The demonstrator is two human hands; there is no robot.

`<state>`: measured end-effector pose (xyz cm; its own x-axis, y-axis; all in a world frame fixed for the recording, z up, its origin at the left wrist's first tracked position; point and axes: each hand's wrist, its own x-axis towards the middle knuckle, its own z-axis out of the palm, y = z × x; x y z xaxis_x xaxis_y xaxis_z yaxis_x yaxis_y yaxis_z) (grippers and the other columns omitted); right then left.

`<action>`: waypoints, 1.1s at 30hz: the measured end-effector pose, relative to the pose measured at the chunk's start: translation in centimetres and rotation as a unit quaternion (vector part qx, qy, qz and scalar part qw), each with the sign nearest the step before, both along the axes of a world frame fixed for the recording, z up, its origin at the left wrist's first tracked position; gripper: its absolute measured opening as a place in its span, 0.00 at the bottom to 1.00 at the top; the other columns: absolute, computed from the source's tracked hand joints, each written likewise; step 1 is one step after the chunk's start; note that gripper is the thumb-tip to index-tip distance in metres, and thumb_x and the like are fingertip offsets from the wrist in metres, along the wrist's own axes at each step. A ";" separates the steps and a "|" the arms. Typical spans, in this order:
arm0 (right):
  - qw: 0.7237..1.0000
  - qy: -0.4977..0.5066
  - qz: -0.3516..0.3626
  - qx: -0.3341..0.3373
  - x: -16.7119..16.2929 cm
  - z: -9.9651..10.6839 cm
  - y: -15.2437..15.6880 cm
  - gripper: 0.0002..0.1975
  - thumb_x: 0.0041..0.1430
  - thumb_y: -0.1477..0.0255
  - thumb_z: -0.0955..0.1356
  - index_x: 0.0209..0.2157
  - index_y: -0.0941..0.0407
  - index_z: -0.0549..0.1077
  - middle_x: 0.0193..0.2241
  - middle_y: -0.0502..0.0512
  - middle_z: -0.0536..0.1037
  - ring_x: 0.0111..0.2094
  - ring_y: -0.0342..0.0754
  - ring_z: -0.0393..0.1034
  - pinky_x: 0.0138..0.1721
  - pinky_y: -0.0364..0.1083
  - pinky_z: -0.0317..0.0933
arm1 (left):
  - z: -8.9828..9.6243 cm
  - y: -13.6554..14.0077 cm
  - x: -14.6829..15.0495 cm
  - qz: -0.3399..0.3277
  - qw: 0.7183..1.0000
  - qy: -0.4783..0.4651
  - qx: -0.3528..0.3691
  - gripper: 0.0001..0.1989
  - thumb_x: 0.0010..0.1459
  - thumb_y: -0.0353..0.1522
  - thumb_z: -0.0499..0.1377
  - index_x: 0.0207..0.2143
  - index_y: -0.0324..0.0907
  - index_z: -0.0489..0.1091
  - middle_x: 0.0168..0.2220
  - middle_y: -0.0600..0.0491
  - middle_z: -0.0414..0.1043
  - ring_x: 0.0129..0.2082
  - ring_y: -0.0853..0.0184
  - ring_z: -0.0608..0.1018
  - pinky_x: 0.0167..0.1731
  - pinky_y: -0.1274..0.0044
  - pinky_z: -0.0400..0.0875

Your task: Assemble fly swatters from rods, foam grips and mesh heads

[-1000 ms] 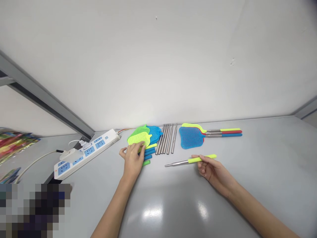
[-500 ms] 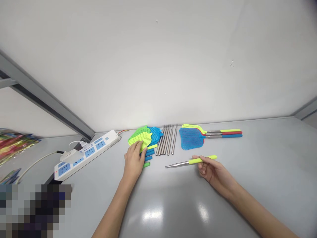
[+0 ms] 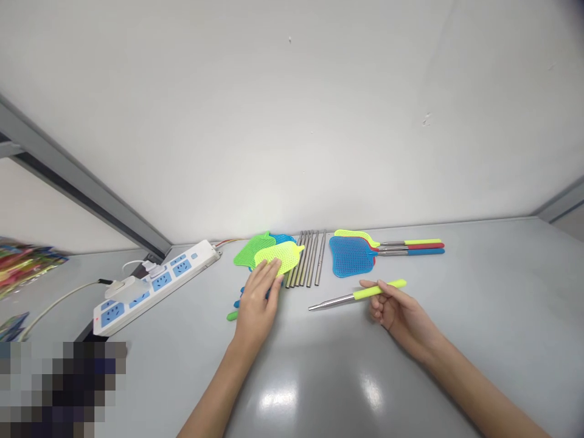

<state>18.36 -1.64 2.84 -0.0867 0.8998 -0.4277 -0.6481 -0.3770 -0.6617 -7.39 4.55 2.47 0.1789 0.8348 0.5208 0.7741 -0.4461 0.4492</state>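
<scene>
My left hand [image 3: 259, 299] has its fingers over the near edge of a yellow fly swatter head [image 3: 283, 257], gripping it; the thumb's underside is hidden. Beneath that head lie a green swatter head [image 3: 253, 250] and a blue one [image 3: 283, 238]. Blue and green grip sleeves [image 3: 232, 316] show partly from under my left hand. My right hand [image 3: 396, 309] pinches a metal rod with a yellow handle [image 3: 367, 292] between thumb and fingers, its bare metal end pointing left. Several loose metal rods [image 3: 310, 258] lie side by side between the swatter heads and the assembled swatters.
Three assembled fly swatters, with a blue one [image 3: 353, 257] on top, lie at the back right. A white power strip [image 3: 155, 286] with plugs and cables stands at left. Colourful packages [image 3: 27, 261] sit at the far left. A wall rises behind the table [image 3: 337, 371].
My left hand has moved right, sliding the yellow swatter head with it over the others toward the metal rods. My right hand, still holding the yellow-handled rod, has shifted slightly right.
</scene>
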 end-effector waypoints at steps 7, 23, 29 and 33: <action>0.997 -0.003 -0.069 0.015 1.4 0.3 0.7 0.16 0.52 0.62 0.66 0.40 0.56 0.74 0.20 0.50 0.66 0.22 0.41 0.60 0.24 0.40 0.58 | 0.4 -1.5 1.2 -0.072 0.997 0.031 0.004 0.21 0.59 0.31 0.49 0.55 0.47 0.58 0.55 0.56 0.61 0.59 0.64 0.57 0.57 0.66 0.57; 0.993 0.023 -0.112 0.002 3.3 -0.3 1.6 0.14 0.56 0.62 0.62 0.36 0.56 0.73 0.25 0.53 0.73 0.26 0.43 0.67 0.23 0.40 0.61 | -0.2 -2.6 2.1 -0.126 0.992 0.022 0.008 0.23 0.58 0.28 0.51 0.56 0.48 0.55 0.53 0.56 0.63 0.58 0.64 0.59 0.55 0.65 0.60; 0.992 0.018 -0.124 -0.005 3.5 0.1 1.6 0.13 0.57 0.63 0.62 0.37 0.56 0.72 0.26 0.53 0.73 0.27 0.43 0.68 0.22 0.39 0.61 | -0.2 -2.7 2.2 -0.131 0.991 0.025 0.004 0.22 0.58 0.28 0.51 0.55 0.46 0.57 0.52 0.54 0.65 0.58 0.64 0.59 0.55 0.65 0.60; 0.994 0.013 -0.108 -0.003 3.3 0.1 1.6 0.14 0.57 0.63 0.62 0.38 0.55 0.72 0.28 0.54 0.74 0.28 0.44 0.68 0.22 0.39 0.61 | -0.1 -2.8 2.2 -0.135 0.990 0.032 -0.005 0.22 0.58 0.28 0.51 0.55 0.46 0.57 0.53 0.55 0.64 0.58 0.64 0.58 0.56 0.65 0.59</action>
